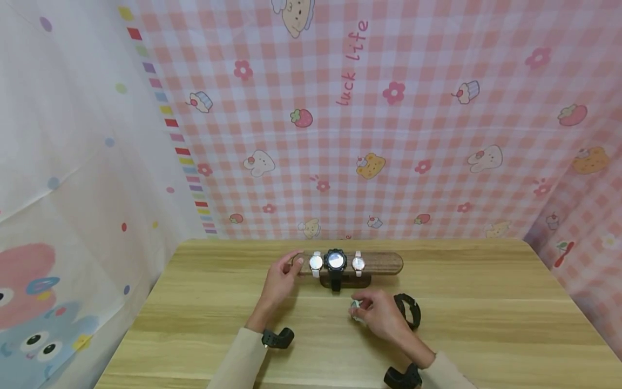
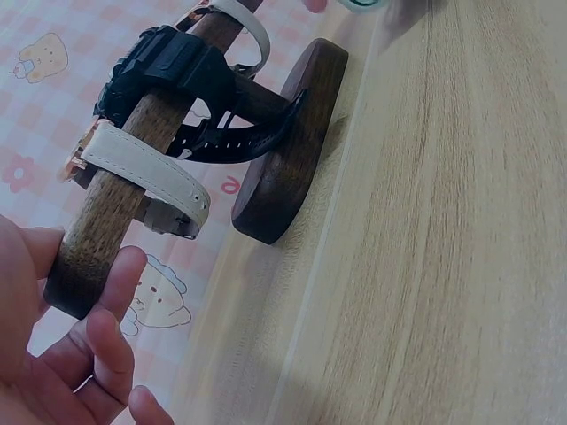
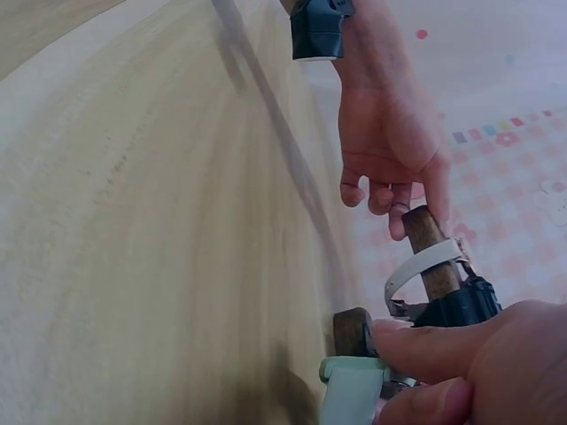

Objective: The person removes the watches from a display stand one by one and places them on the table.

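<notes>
We see a pale, wood-grained table [image 1: 325, 351] spreading beneath and beyond both hands. On it, between our left hand [image 1: 280, 282] and right hand [image 1: 381, 314], the dark wooden stand [image 1: 384, 263] rests on its rounded base [image 1: 360, 281]. Just outside our right hand sits a looped black band [image 1: 415, 312].

The stand [image 1: 384, 263] is dark, visibly grained wood, smooth at its rounded edges. The worktop [image 1: 218, 302] looks like pale wood-grain board, smooth with a faint sheen. The black watch [image 2: 164, 66] on the stand seems matt plastic; the white watch [image 2: 146, 164] left of it has a stitched, leather-like strap and shiny metal case [image 2: 76, 159]. The far curtain [image 1: 340, 135] is matt printed cloth.
</notes>
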Available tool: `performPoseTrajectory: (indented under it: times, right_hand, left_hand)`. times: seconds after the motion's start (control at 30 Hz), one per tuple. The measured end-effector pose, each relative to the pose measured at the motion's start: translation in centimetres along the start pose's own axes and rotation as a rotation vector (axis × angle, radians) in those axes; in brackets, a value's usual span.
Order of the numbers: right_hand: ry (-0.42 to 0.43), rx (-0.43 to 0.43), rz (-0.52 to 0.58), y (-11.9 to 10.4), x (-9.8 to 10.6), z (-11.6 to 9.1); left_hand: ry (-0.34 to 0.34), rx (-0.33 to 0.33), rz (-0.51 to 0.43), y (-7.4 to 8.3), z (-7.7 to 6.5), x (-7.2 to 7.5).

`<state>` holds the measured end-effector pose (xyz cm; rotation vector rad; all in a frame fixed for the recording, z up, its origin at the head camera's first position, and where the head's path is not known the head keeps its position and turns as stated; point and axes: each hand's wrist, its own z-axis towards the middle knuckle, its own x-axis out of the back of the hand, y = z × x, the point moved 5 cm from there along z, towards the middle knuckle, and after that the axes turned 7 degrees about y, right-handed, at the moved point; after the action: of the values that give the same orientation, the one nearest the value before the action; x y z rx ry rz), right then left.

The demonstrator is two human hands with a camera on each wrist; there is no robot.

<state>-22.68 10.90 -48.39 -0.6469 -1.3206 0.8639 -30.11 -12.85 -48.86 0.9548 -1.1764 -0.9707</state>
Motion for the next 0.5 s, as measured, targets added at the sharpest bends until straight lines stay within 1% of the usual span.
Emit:
performPoseTrajectory:
  times: [0.23,0.5]
  right_hand:
    - [-0.014,0.004,-0.031,0.22,-0.53,-0.14]
    - [-0.016,0.013,-0.046,0.35,-0.89,-0.08]
  left_hand:
    - [-0.009,0.002,-0.004,-0.03,-0.05,-0.03]
    - [0.000,0.003,0.002,-0.02,0.01,-0.02]
